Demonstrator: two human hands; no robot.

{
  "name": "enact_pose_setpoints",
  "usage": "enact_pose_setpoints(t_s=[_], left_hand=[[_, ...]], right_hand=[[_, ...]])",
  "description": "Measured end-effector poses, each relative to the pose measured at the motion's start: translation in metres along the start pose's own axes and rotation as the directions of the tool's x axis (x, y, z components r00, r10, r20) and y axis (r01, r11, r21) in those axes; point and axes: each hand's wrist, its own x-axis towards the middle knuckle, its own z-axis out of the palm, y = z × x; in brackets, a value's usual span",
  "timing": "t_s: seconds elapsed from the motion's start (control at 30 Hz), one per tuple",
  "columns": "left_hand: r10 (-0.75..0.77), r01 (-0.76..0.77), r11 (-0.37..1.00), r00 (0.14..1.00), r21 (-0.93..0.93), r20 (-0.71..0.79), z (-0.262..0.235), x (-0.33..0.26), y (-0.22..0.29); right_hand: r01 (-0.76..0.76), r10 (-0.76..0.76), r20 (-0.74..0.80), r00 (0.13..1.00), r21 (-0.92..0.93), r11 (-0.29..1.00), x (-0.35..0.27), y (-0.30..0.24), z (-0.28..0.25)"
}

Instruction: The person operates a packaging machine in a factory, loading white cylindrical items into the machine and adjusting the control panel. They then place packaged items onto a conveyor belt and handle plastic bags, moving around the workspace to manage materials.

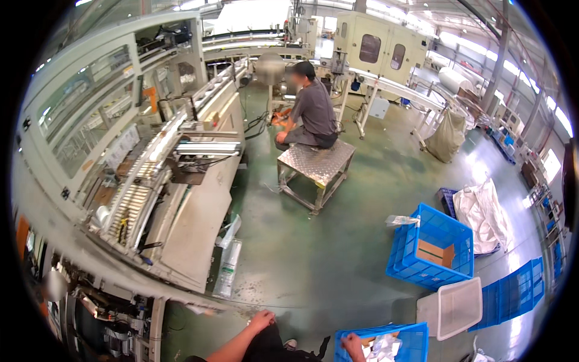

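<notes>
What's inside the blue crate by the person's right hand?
Crumpled, clear-looking plastic shows inside the blue crate. What lies beneath it is covered; the right hand hides part of the left side, and the picture's edge cuts off the near end.

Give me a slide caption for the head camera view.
Factory floor: right hand over a blue crate, left hand at dark trousers, co-worker seated on a metal platform.

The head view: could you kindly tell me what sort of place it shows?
It is most likely a factory hall: a long machine stands on the left, large white rolls lie at the far right, and blue crates stand on the green floor.
</notes>
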Motion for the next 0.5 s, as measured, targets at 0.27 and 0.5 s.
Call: enact_pose_setpoints(t_s=[0.27, 0.5], left_hand=[[-0.053, 0.179, 0.922, 0.936, 0.344, -0.347, 0.009, 0.239, 0.013], [-0.196, 0.199, 0.878, 0.979, 0.435, -0.052, 0.062, 0.418, 0.202]], right_hand=[[-0.207, 0.217, -0.087, 0.972, 0.112, 0.972, 0.245, -0.133, -0.140], [0.182, -0.271, -0.028, 0.962, -0.674, 0.716, 0.260, 0.057, -0.189]])
